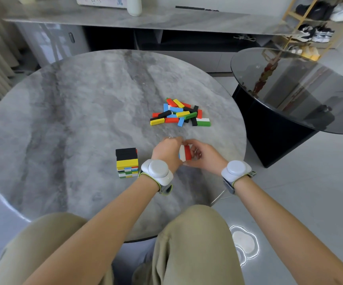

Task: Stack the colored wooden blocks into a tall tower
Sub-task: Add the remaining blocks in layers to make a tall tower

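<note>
A short tower of colored blocks [127, 163] stands on the round grey marble table [73, 124], black blocks on top, yellow below, mixed colors underneath. To its right, my left hand [167, 152] and my right hand [202, 156] together hold a small bundle of blocks [185, 153]: white, red and a blue edge show between the fingers. Both hands curl round this bundle just above the table. A loose pile of colored blocks [179, 114] lies farther back on the table.
A dark glass round side table [302, 93] stands to the right, close to the marble table's edge. A grey counter [145, 21] with a white bottle [134, 6] runs along the back. A shoe rack [314, 27] is at the far right. My knees sit under the table's near edge.
</note>
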Available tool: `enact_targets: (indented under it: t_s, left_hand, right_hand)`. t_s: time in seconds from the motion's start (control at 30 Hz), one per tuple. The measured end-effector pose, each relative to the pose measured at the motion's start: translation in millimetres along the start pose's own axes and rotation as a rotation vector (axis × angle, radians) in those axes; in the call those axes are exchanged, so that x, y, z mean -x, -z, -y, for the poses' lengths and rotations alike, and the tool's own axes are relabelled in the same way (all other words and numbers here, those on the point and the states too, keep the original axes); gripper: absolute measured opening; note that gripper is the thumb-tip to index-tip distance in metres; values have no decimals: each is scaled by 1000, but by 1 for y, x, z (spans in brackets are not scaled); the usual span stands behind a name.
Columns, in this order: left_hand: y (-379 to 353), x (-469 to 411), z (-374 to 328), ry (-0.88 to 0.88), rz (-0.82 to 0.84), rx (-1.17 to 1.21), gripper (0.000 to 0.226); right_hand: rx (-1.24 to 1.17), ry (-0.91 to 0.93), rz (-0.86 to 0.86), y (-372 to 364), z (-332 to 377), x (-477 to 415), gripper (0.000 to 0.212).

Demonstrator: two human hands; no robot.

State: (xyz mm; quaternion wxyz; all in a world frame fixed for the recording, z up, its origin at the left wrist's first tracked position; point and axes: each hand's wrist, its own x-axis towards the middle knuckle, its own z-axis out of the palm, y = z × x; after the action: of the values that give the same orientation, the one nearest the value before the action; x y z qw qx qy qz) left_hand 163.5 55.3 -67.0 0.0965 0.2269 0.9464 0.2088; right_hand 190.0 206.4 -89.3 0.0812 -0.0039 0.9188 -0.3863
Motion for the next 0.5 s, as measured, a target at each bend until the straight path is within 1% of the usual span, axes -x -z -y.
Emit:
enact_targets:
  t_s: [0.1, 0.23, 0.33, 0.43, 0.5]
  left_hand:
    - [40, 9, 9, -32, -47, -5, 54]
    - [89, 33, 48, -11, -96, 80, 61]
    - [95, 49, 76, 39, -130, 166, 65]
    - [94, 63, 100, 83, -107, 205, 67]
    - [93, 65, 108, 88, -78, 207, 68]
  right_hand:
    - [-14, 94, -15, 7, 30, -3, 50]
    - [64, 209, 9, -8, 86, -19, 45]
    - [125, 240, 54, -24, 112, -30, 50]
    - [178, 250, 114, -45, 126, -35, 53]
    - [180, 236, 118, -54, 129, -36, 54]
